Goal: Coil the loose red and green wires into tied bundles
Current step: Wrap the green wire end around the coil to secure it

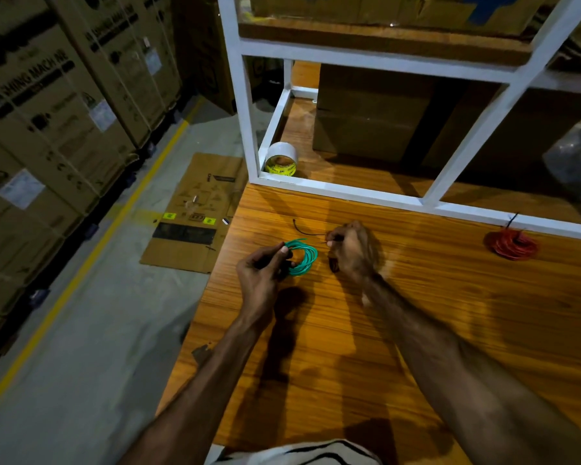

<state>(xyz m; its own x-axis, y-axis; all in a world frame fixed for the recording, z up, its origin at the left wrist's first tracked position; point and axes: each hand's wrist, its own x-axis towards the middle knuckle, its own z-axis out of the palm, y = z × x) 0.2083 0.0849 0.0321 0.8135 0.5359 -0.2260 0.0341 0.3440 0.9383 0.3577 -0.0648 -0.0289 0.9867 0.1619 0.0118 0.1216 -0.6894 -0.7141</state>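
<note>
Above the wooden desk (416, 313), the left hand (262, 273) pinched the coiled green wire (304, 260), while the right hand (351, 250), fingers curled, pinched a thin black tie (307, 229). The tied red wire bundle (512, 244) lay well apart to the right. A tape roll (281, 160) and cardboard boxes (373, 112) sat inside the white shelf frame (342, 189)

I see bare table (366, 330) below my fingers (284, 250) and rightward up to the red coil (512, 245), while just beyond my fingertips the white shelf frame (349, 191) and tape roll (281, 159) block the way.
</note>
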